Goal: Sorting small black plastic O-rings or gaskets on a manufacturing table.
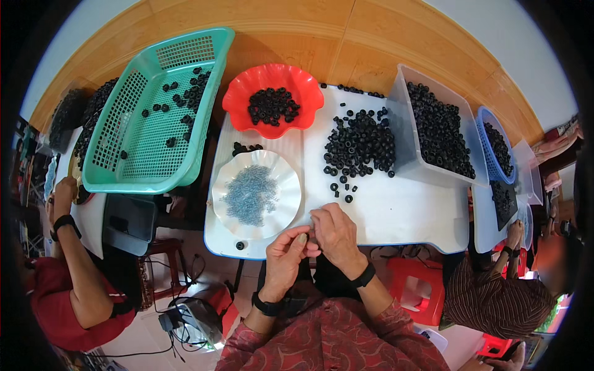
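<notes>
Left hand [286, 255] and right hand [336, 238] meet, curled nearly closed; whether holding anything, I cannot tell. Ten o'clock: white scalloped dish [288, 213], translucent bluish bits [249, 193]; one o'clock: black ring-shaped pieces [361, 143].

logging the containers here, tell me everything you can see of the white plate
The white plate is round and glossy, with a scalloped, fluted rim, perhaps plastic or ceramic. It sits upright on the white table, toward the left, a loose spread of tiny bluish translucent pieces covering its middle. Black pieces lie just behind its rim.
</notes>
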`<state>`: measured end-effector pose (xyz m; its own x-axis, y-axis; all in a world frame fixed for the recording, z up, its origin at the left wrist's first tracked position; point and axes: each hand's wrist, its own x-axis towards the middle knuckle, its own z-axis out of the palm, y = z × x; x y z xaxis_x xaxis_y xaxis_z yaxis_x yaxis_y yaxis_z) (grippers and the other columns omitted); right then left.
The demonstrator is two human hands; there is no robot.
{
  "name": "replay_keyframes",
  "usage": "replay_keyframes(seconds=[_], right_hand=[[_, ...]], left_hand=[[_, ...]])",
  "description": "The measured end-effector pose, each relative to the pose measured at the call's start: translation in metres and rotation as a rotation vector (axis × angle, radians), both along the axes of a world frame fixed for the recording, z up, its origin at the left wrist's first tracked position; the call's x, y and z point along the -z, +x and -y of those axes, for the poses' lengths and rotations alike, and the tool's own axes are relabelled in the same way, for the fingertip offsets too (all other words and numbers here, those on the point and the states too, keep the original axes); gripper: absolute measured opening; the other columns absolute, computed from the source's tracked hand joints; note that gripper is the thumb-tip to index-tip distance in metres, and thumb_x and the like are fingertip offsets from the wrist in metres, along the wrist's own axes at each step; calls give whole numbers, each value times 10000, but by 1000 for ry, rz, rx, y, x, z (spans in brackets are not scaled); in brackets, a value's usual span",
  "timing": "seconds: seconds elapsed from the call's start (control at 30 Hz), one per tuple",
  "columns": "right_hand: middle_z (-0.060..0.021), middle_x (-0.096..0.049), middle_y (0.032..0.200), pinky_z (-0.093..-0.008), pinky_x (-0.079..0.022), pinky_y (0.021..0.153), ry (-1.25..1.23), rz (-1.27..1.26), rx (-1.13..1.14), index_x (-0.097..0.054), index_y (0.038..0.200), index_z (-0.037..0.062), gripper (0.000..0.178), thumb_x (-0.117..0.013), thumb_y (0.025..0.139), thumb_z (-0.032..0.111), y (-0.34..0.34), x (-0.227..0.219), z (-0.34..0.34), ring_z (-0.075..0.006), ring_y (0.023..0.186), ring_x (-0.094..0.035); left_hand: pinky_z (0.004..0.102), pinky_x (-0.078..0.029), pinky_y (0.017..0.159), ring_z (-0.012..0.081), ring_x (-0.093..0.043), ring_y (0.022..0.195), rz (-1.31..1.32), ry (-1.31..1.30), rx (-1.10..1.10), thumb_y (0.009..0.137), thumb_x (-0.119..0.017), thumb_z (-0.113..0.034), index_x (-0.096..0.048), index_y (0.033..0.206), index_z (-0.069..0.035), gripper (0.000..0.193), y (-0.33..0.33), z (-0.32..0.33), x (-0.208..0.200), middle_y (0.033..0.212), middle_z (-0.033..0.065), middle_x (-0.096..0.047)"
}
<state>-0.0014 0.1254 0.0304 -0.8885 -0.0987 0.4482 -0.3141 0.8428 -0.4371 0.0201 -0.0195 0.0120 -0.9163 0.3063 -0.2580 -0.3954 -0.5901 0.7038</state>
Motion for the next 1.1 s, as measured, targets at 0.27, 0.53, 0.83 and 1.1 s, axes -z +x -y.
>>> replay_keyframes(seconds=[0.27, 0.53, 0.83, 1.1], right_hand=[[-138, -541, 908, -387, -498, 615, -232, 30, 91, -557, 983, 26, 162, -621, 836, 7, 14, -1, 2, -328, 754, -590], [-134, -539, 889, -336, -476, 635, -481, 115, 73, -543, 985, 6, 111, -582, 884, -15, 37, -25, -1, -270, 748, -577], [-131, -545, 909, -331, -498, 639, -522, 136, -23, -541, 999, 8, 91, -572, 916, 28, 44, -32, 0, -246, 747, -620], [-122, -526, 927, -297, -532, 636, -522, 189, -61, -537, 994, -3, 69, -546, 936, 35, 44, -40, -3, -209, 748, -666]], left_hand=[[372, -570, 846, 210, -664, 918, 64, 176, -2, 984, -481, -68, -560, 1202, 19, 248, -1, 2, -7, 1095, 131, -616], [356, -553, 879, 205, -655, 945, 98, 346, 60, 979, -494, -77, -551, 1220, 2, 260, -2, 2, -13, 1102, 128, -612], [316, -534, 840, 167, -627, 928, 77, 313, 65, 958, -544, -74, -593, 1179, -1, 238, 0, -4, -8, 1059, 85, -641], [305, -543, 841, 182, -643, 932, 24, 247, 74, 955, -534, -28, -579, 1210, 22, 263, 1, -5, -6, 1096, 111, -638]])
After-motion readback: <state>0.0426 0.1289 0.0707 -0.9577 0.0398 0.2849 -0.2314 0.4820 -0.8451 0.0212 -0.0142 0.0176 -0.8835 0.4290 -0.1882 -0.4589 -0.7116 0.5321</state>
